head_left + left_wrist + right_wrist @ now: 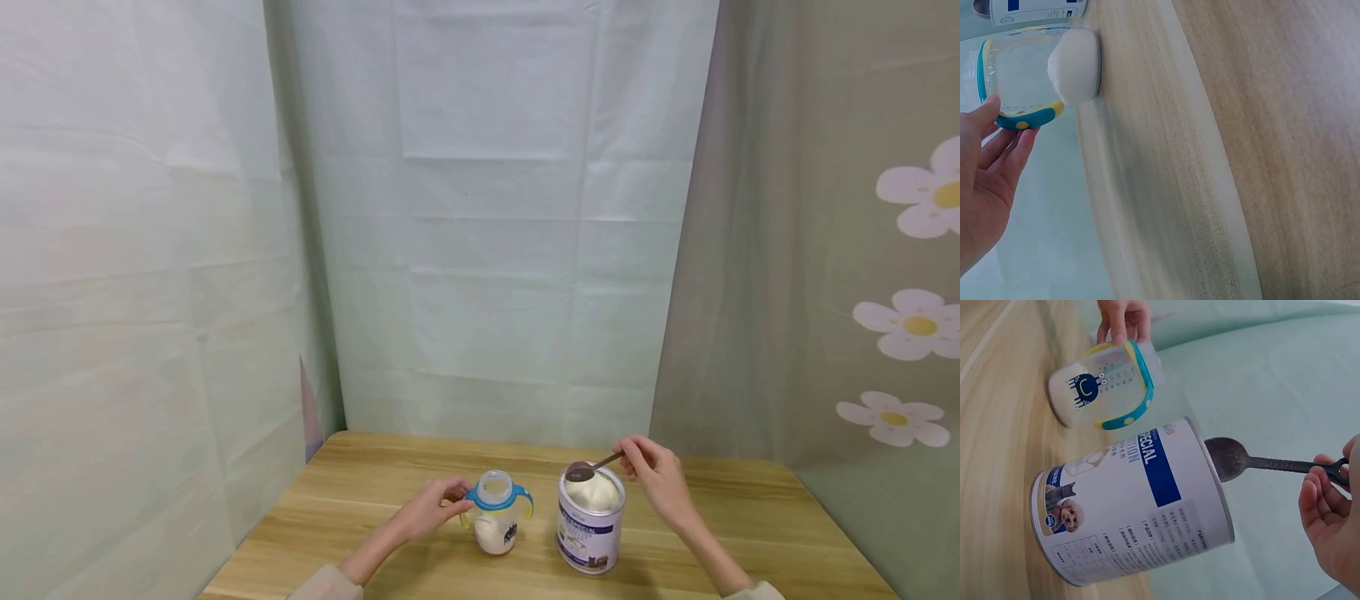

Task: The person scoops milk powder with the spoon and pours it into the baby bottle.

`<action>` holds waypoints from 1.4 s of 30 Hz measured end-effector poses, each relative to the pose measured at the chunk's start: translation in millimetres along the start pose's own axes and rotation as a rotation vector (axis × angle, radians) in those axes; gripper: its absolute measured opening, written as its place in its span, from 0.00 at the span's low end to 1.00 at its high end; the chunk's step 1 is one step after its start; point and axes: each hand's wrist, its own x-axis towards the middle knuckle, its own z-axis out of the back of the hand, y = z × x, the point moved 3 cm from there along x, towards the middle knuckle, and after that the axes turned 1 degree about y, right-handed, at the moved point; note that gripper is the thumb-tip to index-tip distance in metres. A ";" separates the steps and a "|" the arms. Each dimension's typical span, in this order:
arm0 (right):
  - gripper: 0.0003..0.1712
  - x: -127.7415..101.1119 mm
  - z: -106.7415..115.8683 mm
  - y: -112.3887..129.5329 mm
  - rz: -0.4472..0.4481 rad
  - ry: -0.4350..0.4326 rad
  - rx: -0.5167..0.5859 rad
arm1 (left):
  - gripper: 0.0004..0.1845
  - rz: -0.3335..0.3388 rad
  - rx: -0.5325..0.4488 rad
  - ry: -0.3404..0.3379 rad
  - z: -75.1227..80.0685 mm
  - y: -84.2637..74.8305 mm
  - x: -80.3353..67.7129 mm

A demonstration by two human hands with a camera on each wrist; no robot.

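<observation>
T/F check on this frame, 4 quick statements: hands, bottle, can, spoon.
1. The right hand holds a spoon by its handle. True.
2. The spoon bowl is inside the bottle. False: it sits at the rim of the open can.
3. The left hand touches the bottle's blue handle. True.
4. The bottle is empty. False: white powder lies in its bottom.
</observation>
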 end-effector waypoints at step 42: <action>0.28 -19.2 8.7 -60.9 -0.715 -0.023 0.700 | 0.08 0.005 0.004 0.003 -0.6 -2.2 -1.3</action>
